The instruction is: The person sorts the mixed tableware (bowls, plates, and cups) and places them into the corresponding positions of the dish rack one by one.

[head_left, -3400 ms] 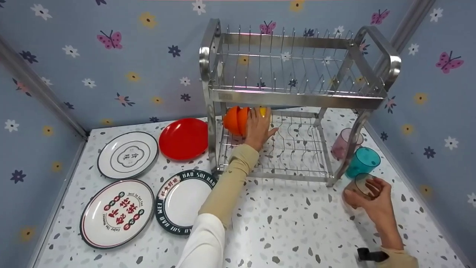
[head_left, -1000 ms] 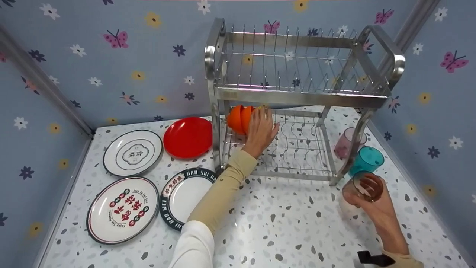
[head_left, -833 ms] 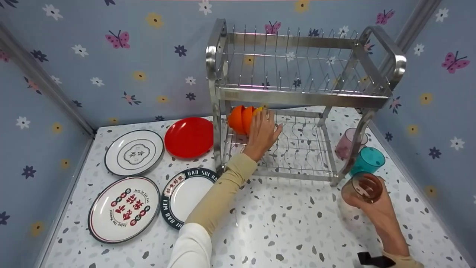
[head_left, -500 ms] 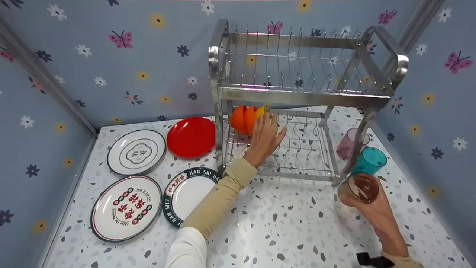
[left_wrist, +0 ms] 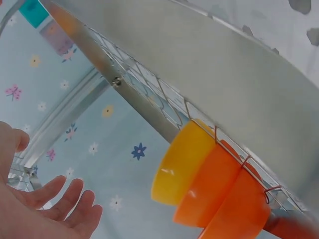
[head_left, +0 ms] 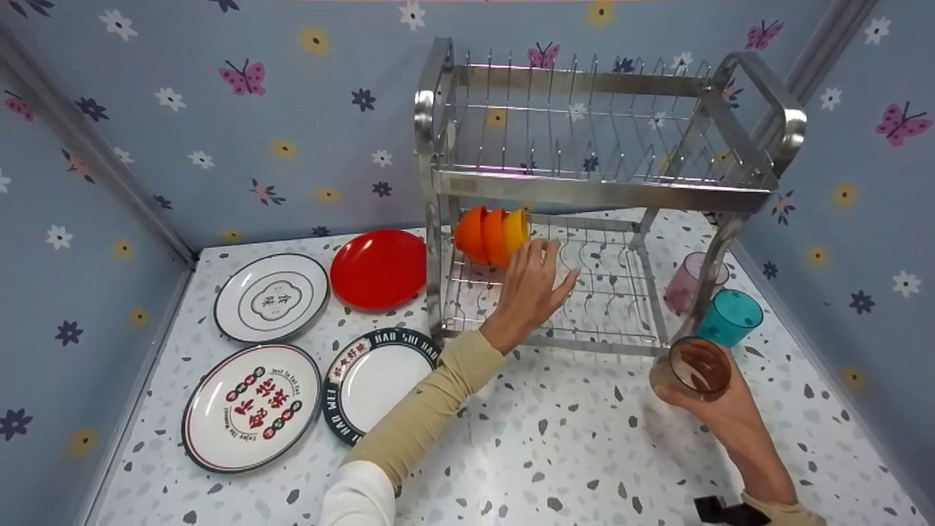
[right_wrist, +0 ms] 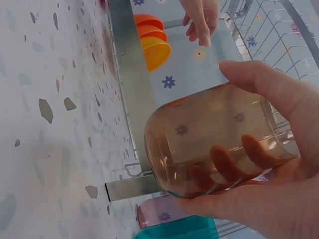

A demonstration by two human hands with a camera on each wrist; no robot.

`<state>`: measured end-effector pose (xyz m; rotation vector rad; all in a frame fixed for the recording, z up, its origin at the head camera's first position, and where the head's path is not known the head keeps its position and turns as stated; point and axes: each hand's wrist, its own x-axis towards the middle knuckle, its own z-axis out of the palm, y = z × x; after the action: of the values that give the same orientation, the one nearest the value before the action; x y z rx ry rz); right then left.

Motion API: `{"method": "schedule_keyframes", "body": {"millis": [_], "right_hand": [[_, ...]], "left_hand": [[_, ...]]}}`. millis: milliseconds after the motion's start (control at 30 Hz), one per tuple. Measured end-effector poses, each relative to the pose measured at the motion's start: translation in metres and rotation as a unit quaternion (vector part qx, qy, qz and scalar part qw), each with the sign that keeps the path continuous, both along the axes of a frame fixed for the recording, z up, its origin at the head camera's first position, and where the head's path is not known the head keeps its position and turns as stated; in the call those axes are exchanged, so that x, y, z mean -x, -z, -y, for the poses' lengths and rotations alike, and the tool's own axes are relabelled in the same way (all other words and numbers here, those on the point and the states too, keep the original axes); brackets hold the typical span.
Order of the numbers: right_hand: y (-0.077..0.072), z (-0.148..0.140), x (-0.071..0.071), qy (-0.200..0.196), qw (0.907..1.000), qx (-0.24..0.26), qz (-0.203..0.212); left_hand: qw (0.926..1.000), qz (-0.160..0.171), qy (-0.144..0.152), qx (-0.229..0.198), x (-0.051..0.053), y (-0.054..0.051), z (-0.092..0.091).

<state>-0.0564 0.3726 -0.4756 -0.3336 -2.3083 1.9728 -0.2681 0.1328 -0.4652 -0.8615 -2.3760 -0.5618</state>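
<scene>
Two orange bowls (head_left: pixel 471 235) and a yellow bowl (head_left: pixel 516 228) stand on edge, side by side, at the left end of the rack's lower tier. My left hand (head_left: pixel 529 288) hovers in front of them, fingers loosely spread and holding nothing; the left wrist view shows a gap between the hand (left_wrist: pixel 50 209) and the yellow bowl (left_wrist: pixel 182 164). At the rack's front right leg, my right hand (head_left: pixel 719 409) grips a clear brown cup (head_left: pixel 690 369). Fingers show through the cup's wall (right_wrist: pixel 199 134) in the right wrist view, where it is raised off the counter.
The two-tier metal dish rack (head_left: pixel 599 191) stands against the back wall. A teal cup (head_left: pixel 730 318) and a pink cup (head_left: pixel 690 281) are by its right leg. Left of it lie a red plate (head_left: pixel 378 269) and several white plates, including a green-rimmed one (head_left: pixel 383 391).
My left hand has come off the bowls toward the front right, uncovering the yellow bowl. My right hand has lifted the brown cup and shifted it left toward the rack.
</scene>
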Motion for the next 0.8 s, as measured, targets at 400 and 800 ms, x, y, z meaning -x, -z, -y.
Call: {"method": "schedule_keyframes", "body": {"millis": [400,800], "right_hand": [[-0.001,0.015,0.006,-0.037,0.9984,0.036,-0.023],[-0.005,0.028,0.010,-0.038,0.9982,-0.046,-0.006]], "left_hand": [[0.9986,-0.005,0.040,-0.035,-0.030,0.002,0.004],[0.9945,0.022,0.086,-0.057,-0.053,0.003,0.008]]}}
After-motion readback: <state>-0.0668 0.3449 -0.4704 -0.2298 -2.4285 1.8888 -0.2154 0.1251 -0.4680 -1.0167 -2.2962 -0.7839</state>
